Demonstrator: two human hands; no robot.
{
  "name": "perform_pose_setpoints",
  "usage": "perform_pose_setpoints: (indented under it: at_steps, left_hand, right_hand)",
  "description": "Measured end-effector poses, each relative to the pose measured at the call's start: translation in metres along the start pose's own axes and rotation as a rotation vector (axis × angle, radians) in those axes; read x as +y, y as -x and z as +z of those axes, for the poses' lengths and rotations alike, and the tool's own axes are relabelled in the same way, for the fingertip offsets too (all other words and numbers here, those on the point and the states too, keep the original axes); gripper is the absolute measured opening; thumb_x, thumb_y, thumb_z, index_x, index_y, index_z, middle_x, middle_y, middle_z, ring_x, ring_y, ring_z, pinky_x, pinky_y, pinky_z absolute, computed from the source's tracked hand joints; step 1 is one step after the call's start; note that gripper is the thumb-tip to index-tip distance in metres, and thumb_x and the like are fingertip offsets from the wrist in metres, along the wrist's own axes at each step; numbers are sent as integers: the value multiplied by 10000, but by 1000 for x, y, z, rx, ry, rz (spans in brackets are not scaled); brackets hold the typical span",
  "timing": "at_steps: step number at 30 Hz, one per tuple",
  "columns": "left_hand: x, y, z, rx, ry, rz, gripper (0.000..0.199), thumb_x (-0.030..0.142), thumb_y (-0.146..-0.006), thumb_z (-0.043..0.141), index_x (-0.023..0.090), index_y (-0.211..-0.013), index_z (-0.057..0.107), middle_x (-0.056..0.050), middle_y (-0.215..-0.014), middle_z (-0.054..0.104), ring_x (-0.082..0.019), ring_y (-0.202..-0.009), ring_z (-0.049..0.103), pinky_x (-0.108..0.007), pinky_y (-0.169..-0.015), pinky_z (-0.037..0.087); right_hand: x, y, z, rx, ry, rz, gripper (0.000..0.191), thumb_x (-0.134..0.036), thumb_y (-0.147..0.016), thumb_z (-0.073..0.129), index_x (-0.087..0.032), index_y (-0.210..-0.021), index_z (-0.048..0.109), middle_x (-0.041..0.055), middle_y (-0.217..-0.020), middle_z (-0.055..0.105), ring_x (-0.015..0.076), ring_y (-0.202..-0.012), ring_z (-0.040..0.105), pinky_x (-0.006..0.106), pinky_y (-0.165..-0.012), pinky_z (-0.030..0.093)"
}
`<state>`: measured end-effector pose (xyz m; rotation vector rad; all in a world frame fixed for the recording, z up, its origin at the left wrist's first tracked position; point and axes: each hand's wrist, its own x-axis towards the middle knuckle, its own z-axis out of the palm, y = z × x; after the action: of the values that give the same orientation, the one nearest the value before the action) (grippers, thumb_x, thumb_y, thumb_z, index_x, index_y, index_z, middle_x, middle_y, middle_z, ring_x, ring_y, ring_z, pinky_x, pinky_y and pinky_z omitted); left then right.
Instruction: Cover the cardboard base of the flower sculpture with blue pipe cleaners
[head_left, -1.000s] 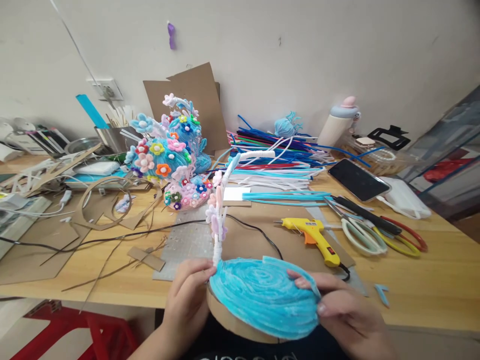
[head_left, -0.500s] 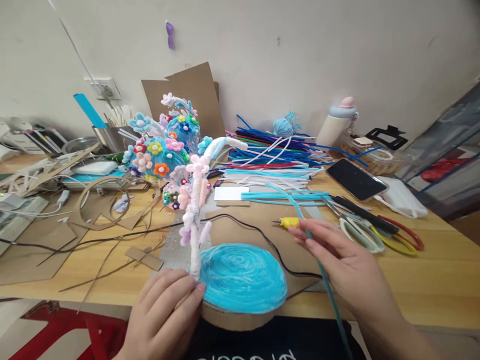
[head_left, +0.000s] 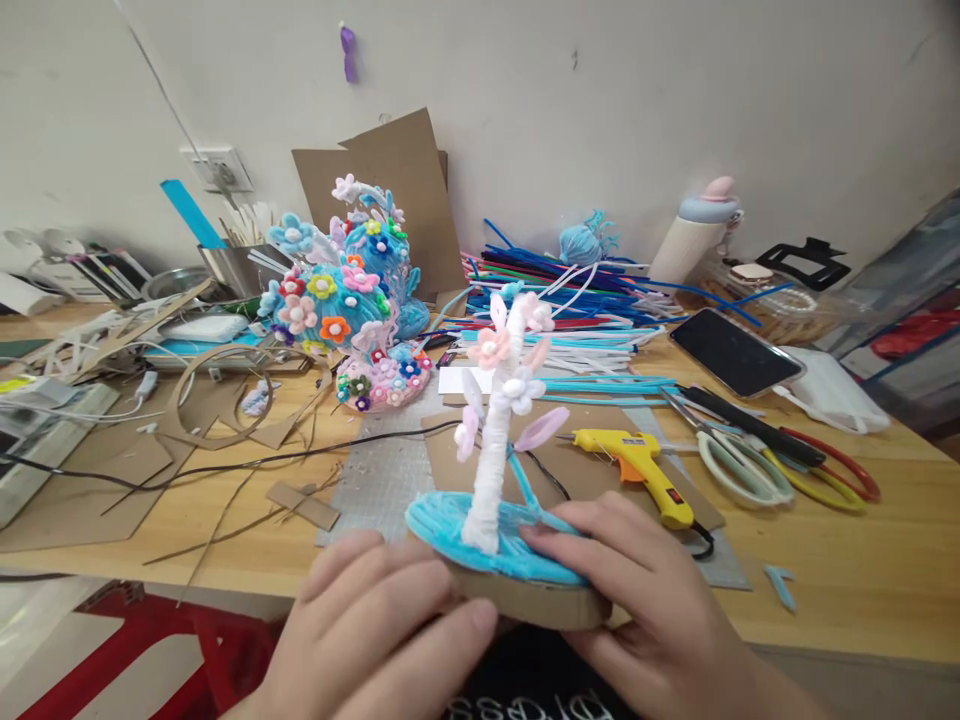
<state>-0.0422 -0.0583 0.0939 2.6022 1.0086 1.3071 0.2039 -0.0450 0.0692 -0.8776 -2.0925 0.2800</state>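
Observation:
Close in front of me is a round cardboard base [head_left: 525,597], its top covered in coiled blue pipe cleaner [head_left: 439,525]. From it rises a white wrapped stem [head_left: 491,470] with pastel pipe-cleaner flowers [head_left: 517,390] and leaves. My left hand [head_left: 382,620] is closed on the base's near left edge. At the right edge my right hand [head_left: 637,590] grips the base, fingertips pressing on a loose blue pipe cleaner [head_left: 523,480] that runs across the top. The fingers' undersides are hidden. A yellow glue gun [head_left: 630,455] lies just beyond my right hand.
Scissors [head_left: 742,465] and pliers [head_left: 825,470] lie right, near a phone [head_left: 735,350]. Bundled pipe cleaners [head_left: 555,290] and a bottle [head_left: 694,235] stand behind. Left are a flower-covered piece [head_left: 337,300] and cardboard scraps [head_left: 82,500]. A black cord [head_left: 262,460] crosses the table.
The base has turned, bringing the stem from its left side toward the middle. My right hand has come down and left from the air onto the base's edge, uncovering the glue gun.

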Motion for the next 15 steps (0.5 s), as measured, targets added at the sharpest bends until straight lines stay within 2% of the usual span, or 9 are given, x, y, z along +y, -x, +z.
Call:
perform_pose_setpoints:
  at_steps: [1,3,5,8,10,11,13,15]
  left_hand:
    - [-5,1,2,36,-39,31,332,204,-816,767,273,-1120,654,6,-898,712,-186,-814,672,-333,-765,545]
    - [-16,4,8,122,-3,-43,520,426,-798,781,226,-1225,559,-55,-998,652,-217,-933,629,-354,-780,546]
    - [-26,8,16,55,3,-139,625,519,-764,780,189,-1236,538,-100,-1110,603,-243,-1055,589,-380,-864,526]
    - [-30,10,26,-107,61,-160,335,260,-837,729,183,-1122,572,-76,-1082,632,-204,-1026,619,-360,-877,484]
    - [-29,8,27,-124,102,-108,238,98,-825,668,188,-1031,589,-29,-971,668,-161,-912,655,-343,-853,458]
    - [-27,6,26,-112,103,-78,223,79,-820,668,187,-1001,594,-14,-928,676,-151,-864,664,-345,-851,447]
    - [-24,2,22,-89,69,-31,210,162,-827,727,179,-993,600,-9,-888,685,-155,-813,675,-362,-858,434]
    - [-21,-2,17,-114,24,11,294,346,-828,768,179,-1000,598,-8,-853,688,-168,-777,676,-380,-857,431]
  right_hand:
    - [3,0,0,2,4,-9,375,-94,-835,617,-195,-1195,648,77,-1055,727,202,-918,678,324,-770,570]
    - [7,2,-1,-4,-2,-27,428,-22,-783,577,-188,-1169,657,69,-1045,726,187,-884,667,312,-743,562]
    - [10,5,-2,-6,-10,-43,427,-16,-768,572,-180,-1150,669,71,-1037,727,183,-859,659,305,-726,559]
    - [11,10,-4,21,-22,-45,408,-30,-763,585,-189,-1125,687,67,-1029,730,190,-877,666,298,-747,568]
    - [11,14,-4,52,-25,-26,406,-49,-758,613,-206,-1124,691,64,-1037,728,198,-903,675,290,-758,576]
    - [11,15,-3,63,-29,-14,411,-53,-757,622,-217,-1128,689,60,-1035,727,200,-910,679,287,-757,580]
    - [12,18,-1,64,-58,11,422,-55,-761,622,-237,-1137,678,53,-1025,724,202,-916,685,283,-748,588]
    - [15,22,3,47,-109,44,430,-57,-777,608,-259,-1153,662,45,-1018,722,200,-914,688,285,-743,595]
